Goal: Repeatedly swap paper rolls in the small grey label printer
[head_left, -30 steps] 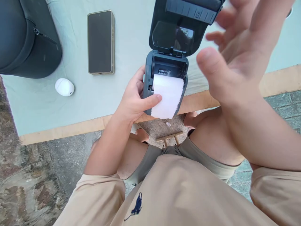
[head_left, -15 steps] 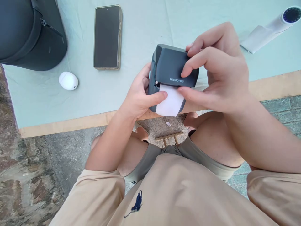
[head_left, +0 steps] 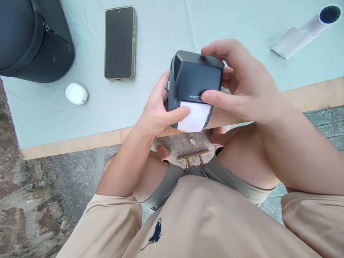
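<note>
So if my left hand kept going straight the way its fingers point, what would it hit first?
The left hand points rightward and already touches the label printer, thumb on the white paper. Beyond those, likely the right hand; depth is unclear.

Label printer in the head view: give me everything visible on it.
The label printer is a small dark grey box, matte plastic by its look, with pale lettering on the lid's front. The lid is shut, and a white paper strip hangs from the slot. It is held above the table edge, left hand gripping its side, right hand clasping the lid.
</note>
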Tool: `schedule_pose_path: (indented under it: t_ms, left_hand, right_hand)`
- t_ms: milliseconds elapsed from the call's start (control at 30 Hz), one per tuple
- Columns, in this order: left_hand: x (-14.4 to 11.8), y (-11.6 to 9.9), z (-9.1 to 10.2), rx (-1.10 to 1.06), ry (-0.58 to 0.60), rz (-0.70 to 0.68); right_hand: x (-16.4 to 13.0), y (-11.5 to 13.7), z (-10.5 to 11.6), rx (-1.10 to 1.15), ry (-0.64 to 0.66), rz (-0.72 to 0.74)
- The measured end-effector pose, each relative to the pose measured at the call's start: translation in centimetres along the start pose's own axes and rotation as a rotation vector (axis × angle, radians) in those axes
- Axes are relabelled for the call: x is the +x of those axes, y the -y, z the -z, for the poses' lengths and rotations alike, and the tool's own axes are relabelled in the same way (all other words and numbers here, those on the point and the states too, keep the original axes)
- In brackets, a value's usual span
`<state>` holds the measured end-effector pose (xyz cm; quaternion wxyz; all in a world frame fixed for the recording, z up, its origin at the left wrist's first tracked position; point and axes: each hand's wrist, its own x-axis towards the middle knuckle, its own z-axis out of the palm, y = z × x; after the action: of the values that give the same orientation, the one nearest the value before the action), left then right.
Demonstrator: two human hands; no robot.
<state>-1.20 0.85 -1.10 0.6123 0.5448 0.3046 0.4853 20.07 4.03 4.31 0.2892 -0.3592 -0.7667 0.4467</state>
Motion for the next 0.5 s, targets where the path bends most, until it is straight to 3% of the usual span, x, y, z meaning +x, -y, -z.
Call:
schedule_pose_path:
  t_ms: [100,500]
  left_hand:
    - [0.0,-0.03,-0.01,0.011,-0.018,0.007]
    - [-0.33,-0.23,-0.1,0.031,-0.051,0.039]
  right_hand:
    - [0.01,0.2,0.03,0.037,0.02,-0.046]
    - [0.16,0.28,-0.13,-0.029,0.0,0.035]
